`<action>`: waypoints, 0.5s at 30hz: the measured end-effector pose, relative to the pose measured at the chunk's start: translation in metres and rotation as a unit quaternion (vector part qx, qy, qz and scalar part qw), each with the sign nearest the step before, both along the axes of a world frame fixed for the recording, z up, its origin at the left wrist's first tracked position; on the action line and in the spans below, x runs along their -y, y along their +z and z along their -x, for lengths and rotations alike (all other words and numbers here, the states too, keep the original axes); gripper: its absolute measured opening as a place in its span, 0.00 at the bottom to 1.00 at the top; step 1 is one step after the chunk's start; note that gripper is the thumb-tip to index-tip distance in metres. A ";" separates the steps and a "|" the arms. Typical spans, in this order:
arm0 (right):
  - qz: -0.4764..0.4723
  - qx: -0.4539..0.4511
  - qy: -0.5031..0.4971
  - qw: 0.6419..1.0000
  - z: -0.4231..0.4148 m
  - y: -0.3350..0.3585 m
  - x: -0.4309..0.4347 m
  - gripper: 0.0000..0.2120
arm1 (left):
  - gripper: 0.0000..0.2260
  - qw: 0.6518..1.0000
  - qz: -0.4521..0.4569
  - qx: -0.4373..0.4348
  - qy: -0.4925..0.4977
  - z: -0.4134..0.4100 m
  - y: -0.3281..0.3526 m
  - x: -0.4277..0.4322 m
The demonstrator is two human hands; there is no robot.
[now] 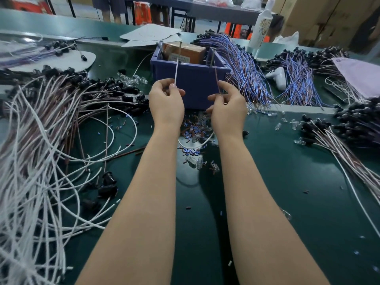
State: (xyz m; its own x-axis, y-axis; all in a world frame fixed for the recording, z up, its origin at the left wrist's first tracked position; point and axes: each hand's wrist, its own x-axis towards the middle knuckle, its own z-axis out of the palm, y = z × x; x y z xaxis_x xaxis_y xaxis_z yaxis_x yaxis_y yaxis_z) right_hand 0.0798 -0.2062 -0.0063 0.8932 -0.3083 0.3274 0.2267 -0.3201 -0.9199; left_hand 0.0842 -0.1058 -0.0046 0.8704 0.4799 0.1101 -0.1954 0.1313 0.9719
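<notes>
White wire (176,70): a short, straight length, held nearly upright and pinched at its lower end between the thumb and fingertips of the left hand (166,101). Brown wire (216,79): a thin, straight length, also nearly upright and leaning slightly left at the top, pinched at its lower end by the curled fingers and thumb of the right hand (227,105). Both hands are raised above the table at the middle of the scene, a little apart, with palms turned toward each other. The two wires are apart and do not touch.

Blue bin (195,89): just beyond the hands, so that both wires show against its near wall. It contains a brown box (189,51), and two thin metal rods (180,49) stand upright at it.

Green table (277,182): bears everything below. Between and just under the wrists lies a scatter of small cut wire bits (195,130), with a few clear bulbs (193,161) nearer.

Left: a large tangle of white wires (30,161) mixed with brown ones, with black sockets (107,182) at the ends.

Right of the bin: a heap of blue wires (240,64); further bundles lie at the far right and near right.

Far right: a white bottle (262,25) stands upright.
</notes>
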 end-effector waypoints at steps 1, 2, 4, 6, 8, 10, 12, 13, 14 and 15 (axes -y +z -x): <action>0.000 0.001 0.001 1.000 0.000 0.000 0.000 0.17 | 0.06 1.000 0.005 0.000 -0.008 0.000 0.000 0.000; 0.000 0.003 0.003 1.000 0.001 0.000 0.000 0.17 | 0.06 1.000 0.015 0.000 -0.015 0.001 0.000 0.000; 0.004 0.005 0.005 1.000 0.001 0.000 -0.001 0.17 | 0.06 0.998 0.048 -0.001 -0.028 0.002 0.002 0.000; 0.005 0.006 0.005 1.000 0.002 0.000 -0.001 0.17 | 0.06 0.996 0.080 -0.003 -0.032 0.002 0.003 0.000; 0.003 0.008 0.006 1.000 0.002 0.000 -0.002 0.17 | 0.06 0.995 0.100 -0.002 -0.030 0.003 0.004 -0.001; 0.002 0.009 0.007 1.000 0.003 0.001 -0.002 0.16 | 0.06 0.995 0.102 0.003 -0.024 0.003 0.004 -0.001; 0.002 0.009 0.007 1.000 0.003 0.001 -0.002 0.16 | 0.06 0.996 0.091 0.015 -0.013 0.004 0.002 0.000; 0.002 0.008 0.007 1.000 0.003 0.000 -0.002 0.16 | 0.06 0.996 0.085 0.023 -0.005 0.004 0.001 0.001; 0.002 0.007 0.007 1.000 0.003 0.000 -0.002 0.16 | 0.07 0.996 0.078 0.030 0.004 0.004 0.000 0.002; 0.004 0.006 0.007 1.000 0.003 0.000 -0.002 0.16 | 0.07 0.997 0.073 0.035 0.012 0.004 -0.001 0.002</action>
